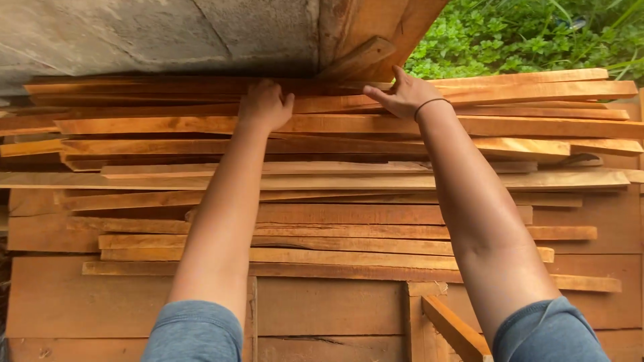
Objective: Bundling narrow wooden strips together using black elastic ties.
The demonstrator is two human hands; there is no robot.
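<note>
Slats (322,124) lie crosswise (long axis left-right) under both hands: left hand (265,106) curled over one's edge, right hand (402,94) spread flat, equally near.

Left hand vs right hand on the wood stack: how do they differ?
The left hand is curled, knuckles up, fingers tucked over a strip's edge; the right hand lies flatter, fingers spread. The right hand's wrist carries a thin dark band; the left's is bare. Both rest on the far top strips of the stacked wooden slats, arms stretched forward.
</note>
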